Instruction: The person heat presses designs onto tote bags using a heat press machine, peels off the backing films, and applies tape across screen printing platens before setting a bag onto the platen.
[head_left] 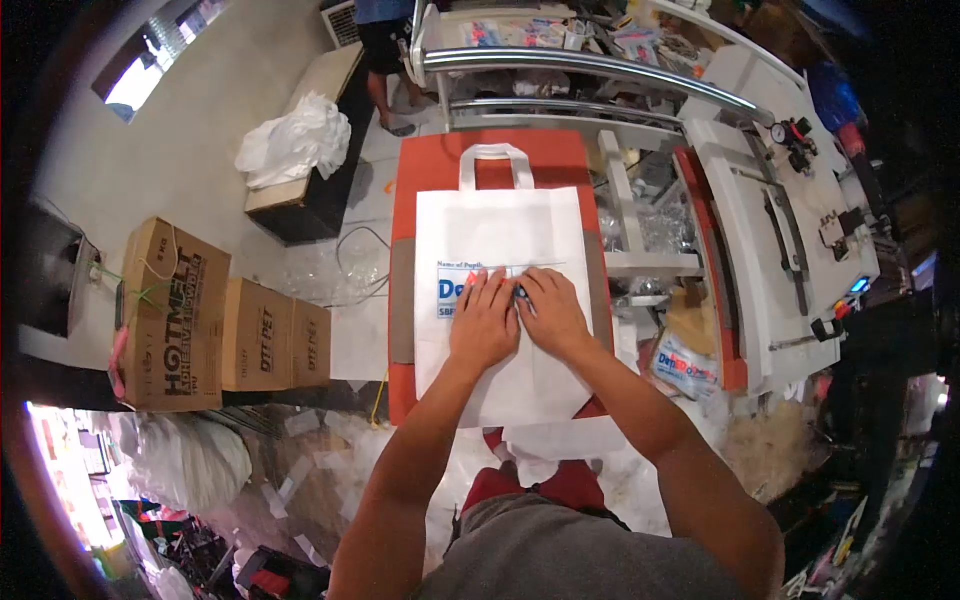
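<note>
Has a white bag (pixel 480 225) laid flat on a red board (pixel 425 165), right in front of the body. Rests the left hand (pixel 483 325) on the middle of the bag, over some blue print (pixel 447 290), with the fingers long and straight, not gripping. Rests the right hand (pixel 553 312) just beside it, also on the bag, with the fingers a bit bent and not closed around anything. Cannot tell how hard the hands push.

Leaves a thin strip of red and gray to see along both side edges of the bag. Leaves more red past the top edge, with the white handle (pixel 497 150) looped there, away from the body. Brings the bottom edge close to the near end of the board, with the legs (pixel 578 483) just below.

Has a strip of pale floor (pixel 360 345) on the left, between the board and some brown boxes (pixel 175 320). Has less room on the right, with a white frame (pixel 650 264) near the board and a big white machine (pixel 805 270) past it. Meets shiny metal bars (pixel 600 66) beyond the far end. Shows another person (pixel 383 40) back there, near a white pile (pixel 295 140) on a bench.
</note>
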